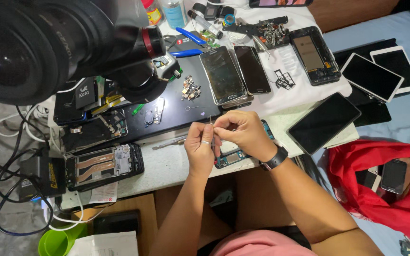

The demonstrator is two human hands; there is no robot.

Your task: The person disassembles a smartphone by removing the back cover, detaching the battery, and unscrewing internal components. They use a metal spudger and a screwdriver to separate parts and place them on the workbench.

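Note:
My left hand (200, 144) and my right hand (240, 130) meet over the front edge of a small white table (167, 166). Together they pinch a thin metal tool, maybe tweezers (211, 121), whose tip sticks up between the fingers. My left hand has a ring, and a black watch (274, 159) sits on my right wrist. Under my hands lies an opened phone frame with a blue circuit board (231, 158). A slim metal pry tool (169, 142) rests just left of my left hand.
Two phones (236, 73) lie face up behind my hands, beside small loose parts (191, 89) on a black mat. Opened phone bodies (103, 166) lie at left, tablets (380, 71) at right, a red bag (380, 180) holding phones lower right. A large black camera lens (48, 42) fills the upper left.

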